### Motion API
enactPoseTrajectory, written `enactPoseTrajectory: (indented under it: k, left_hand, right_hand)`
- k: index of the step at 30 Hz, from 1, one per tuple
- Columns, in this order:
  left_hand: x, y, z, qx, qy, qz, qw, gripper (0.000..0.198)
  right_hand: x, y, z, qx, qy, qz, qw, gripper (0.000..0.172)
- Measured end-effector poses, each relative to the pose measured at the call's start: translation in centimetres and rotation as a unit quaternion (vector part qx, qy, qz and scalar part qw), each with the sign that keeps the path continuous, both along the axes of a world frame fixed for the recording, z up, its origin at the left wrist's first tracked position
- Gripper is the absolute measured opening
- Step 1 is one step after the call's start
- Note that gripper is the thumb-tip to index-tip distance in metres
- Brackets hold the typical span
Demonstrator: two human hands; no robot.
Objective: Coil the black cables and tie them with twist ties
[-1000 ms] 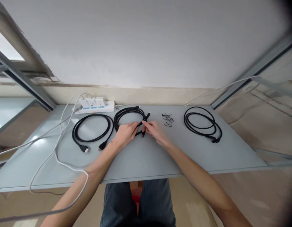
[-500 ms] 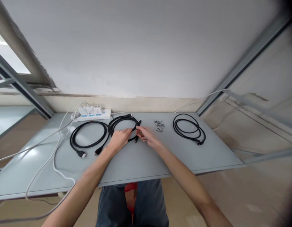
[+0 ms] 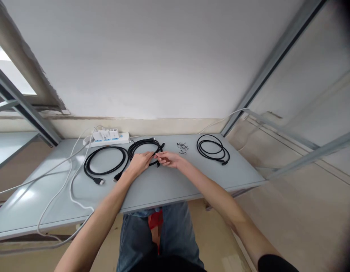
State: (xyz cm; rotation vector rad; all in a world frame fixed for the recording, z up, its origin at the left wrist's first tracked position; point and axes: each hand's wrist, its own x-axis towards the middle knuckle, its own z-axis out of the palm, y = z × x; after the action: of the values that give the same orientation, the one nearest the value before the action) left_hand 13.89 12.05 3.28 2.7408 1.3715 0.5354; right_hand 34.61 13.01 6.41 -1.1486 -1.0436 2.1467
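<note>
A coiled black cable [image 3: 132, 147] lies on the table in front of me, partly covered by my hands. My left hand [image 3: 141, 161] is closed on the coil's near side, its fingertips pinched together. Fingertip to fingertip with it, my right hand [image 3: 168, 159] pinches at the same spot; what it holds there is too small to make out. The cable's plug ends stick out just beyond and below my right fingers. To the right of that hand lies a small pile of black twist ties [image 3: 182, 146].
Left of my hands is a looped black HDMI cable [image 3: 87, 168]; another coiled black cable [image 3: 199, 150] lies at the right. A white power strip [image 3: 122, 138] with chargers stands by the wall. White cords [image 3: 54, 196] trail over the grey table's [image 3: 163, 190] left part. Metal posts [image 3: 234, 118] flank it.
My view has shifted slightly, so the things on the right appear further left. Both hands stay together at the middle coil, and my right fingers have moved slightly at the pinched spot.
</note>
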Motion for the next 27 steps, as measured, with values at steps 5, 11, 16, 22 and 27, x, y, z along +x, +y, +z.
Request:
enactPoseTrajectory:
  k: [5,11,16,22,27]
  left_hand:
    - [-0.3,-0.1,0.1,0.004,-0.008,0.006,1.000,0.044]
    - [-0.3,0.3,0.0,0.019,-0.022,0.012,1.000,0.046]
    - [-0.2,0.1,-0.5,0.010,-0.010,0.023,1.000,0.048]
    - [0.2,-0.1,-0.8,0.019,0.008,0.023,1.000,0.051]
    - [0.1,-0.4,-0.8,0.022,0.025,0.033,0.999,0.048]
  right_hand:
    - [-0.5,-0.4,0.7,0.151,-0.170,-0.009,0.974,0.020]
    - [-0.6,-1.1,2.3,0.539,-0.473,0.093,0.690,0.023]
    - [-0.3,-1.6,2.9,0.603,-0.507,0.171,0.592,0.025]
    - [-0.1,-0.7,1.8,0.378,-0.335,0.028,0.862,0.040]
    - [-1.1,-0.6,0.6,0.006,-0.076,-0.038,0.996,0.046]
